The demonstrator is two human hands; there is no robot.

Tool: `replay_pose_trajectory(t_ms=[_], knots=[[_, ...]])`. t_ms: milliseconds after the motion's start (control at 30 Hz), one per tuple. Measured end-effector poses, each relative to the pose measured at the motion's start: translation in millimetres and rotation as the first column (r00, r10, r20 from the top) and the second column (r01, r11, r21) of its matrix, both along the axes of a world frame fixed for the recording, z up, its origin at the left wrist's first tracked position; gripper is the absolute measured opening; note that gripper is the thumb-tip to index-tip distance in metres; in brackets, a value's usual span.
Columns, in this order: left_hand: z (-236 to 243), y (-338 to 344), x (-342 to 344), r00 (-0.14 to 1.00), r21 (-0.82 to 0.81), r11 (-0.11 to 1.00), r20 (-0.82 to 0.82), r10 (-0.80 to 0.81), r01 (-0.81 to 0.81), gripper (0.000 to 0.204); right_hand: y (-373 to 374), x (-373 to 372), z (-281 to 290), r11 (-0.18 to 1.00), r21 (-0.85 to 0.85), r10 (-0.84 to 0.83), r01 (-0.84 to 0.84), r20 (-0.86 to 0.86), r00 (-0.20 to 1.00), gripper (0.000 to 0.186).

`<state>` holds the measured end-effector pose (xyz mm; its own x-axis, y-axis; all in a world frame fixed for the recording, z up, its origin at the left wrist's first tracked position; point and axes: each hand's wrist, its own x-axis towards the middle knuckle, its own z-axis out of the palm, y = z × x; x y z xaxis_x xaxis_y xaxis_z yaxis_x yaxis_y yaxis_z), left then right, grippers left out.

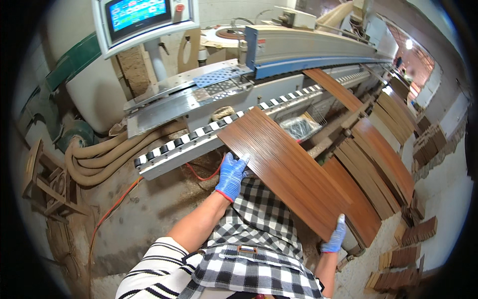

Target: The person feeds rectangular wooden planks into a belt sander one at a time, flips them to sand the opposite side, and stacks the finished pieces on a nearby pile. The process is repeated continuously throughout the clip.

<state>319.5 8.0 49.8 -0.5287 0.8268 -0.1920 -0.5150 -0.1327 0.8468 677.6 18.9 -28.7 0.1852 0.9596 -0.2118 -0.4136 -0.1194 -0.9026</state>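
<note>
A long brown wood-grain panel (pixel 294 172) slants across in front of me, its far left end over the roller rail (pixel 191 135) of a long machine. My left hand (pixel 232 175), in a blue and white glove, grips the panel's near edge close to that end, thumb on top and fingers partly hidden below. At the other end, my right hand (pixel 335 236), gloved the same way, holds the near right corner with its fingertips over the edge. The panel looks raised, tilted a little, above my checked apron (pixel 266 214).
Stacks of brown panels (pixel 371 172) stand right of the held one. Another panel (pixel 334 89) lies across the machine farther along. A control screen (pixel 137 17) rises at upper left, above ribbed hoses (pixel 107 159). A red cable (pixel 112 209) crosses the floor; a wooden stool (pixel 52 182) stands left.
</note>
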Motion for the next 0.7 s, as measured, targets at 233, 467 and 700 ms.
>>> replay_pose_trajectory(t_ms=[233,467,700], knots=[[-11.0,-42.4,-43.9,0.999,0.106,0.994,0.042,0.020,-0.024,0.034,-18.5,-138.9,49.2,0.803,0.074,0.589,-0.591,0.047,0.807,0.035],[-3.5,-99.3,-69.4,0.999,0.155,0.987,0.007,0.041,-0.041,0.045,-29.5,-204.7,70.8,0.365,0.026,0.929,-0.930,0.046,0.366,0.039],[0.5,-118.6,-83.6,0.940,0.030,0.981,-0.282,0.192,-0.191,0.074,-33.7,-232.1,73.4,0.327,-0.024,0.932,-0.945,0.175,0.318,0.041]])
